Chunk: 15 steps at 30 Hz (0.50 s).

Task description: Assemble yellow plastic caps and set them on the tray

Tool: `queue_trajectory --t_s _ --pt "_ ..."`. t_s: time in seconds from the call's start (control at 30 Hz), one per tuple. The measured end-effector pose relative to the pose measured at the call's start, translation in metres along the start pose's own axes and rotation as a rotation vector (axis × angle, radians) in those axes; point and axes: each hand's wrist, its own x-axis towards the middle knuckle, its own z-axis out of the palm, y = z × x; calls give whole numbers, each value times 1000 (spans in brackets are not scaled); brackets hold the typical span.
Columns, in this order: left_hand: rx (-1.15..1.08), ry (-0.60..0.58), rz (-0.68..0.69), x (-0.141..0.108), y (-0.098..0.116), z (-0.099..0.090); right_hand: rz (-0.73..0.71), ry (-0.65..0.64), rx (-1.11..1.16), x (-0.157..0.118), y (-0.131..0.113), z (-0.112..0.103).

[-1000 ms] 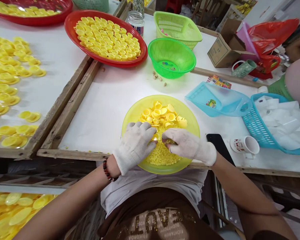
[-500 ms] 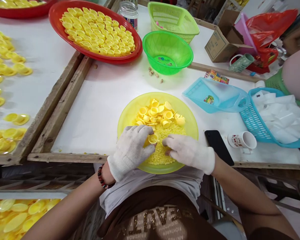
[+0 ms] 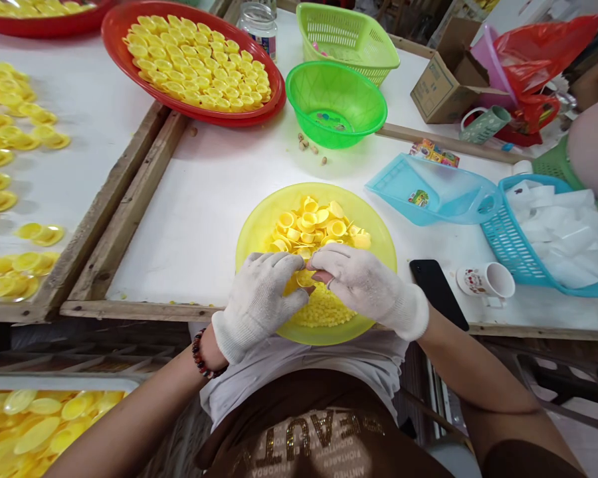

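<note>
A small yellow cap [image 3: 305,277] is pinched between both gloved hands over the near half of a yellow-green bowl [image 3: 259,226] at the table's [image 3: 214,199] near edge. The left hand [image 3: 260,299] and right hand [image 3: 363,287] meet fingertip to fingertip, fingers closed on the cap. Loose yellow caps [image 3: 313,226] fill the bowl's far half; tiny yellow pellets [image 3: 323,312] lie below the hands. To the right lie a black phone [image 3: 438,292] and a white mug [image 3: 486,281]. Farther off stands a green bowl [image 3: 335,103].

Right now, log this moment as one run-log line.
left hand: on yellow cap | right hand: on same cap | over yellow bowl
</note>
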Motion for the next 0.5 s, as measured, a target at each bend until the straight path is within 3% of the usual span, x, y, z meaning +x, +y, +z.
queue_trajectory --t_s 0.17,0.27,0.37,0.5 --pt "-91 181 -10 -16 -5 -12 78 -118 -218 -23 20 -1" --pt "-46 311 -113 -25 -24 -37 110 -4 -391 -23 41 6" --pt "121 425 -312 -35 -61 -74 116 105 -529 -9 53 17" --pt "315 474 -609 -56 -127 -121 66 65 -617 2 53 24"
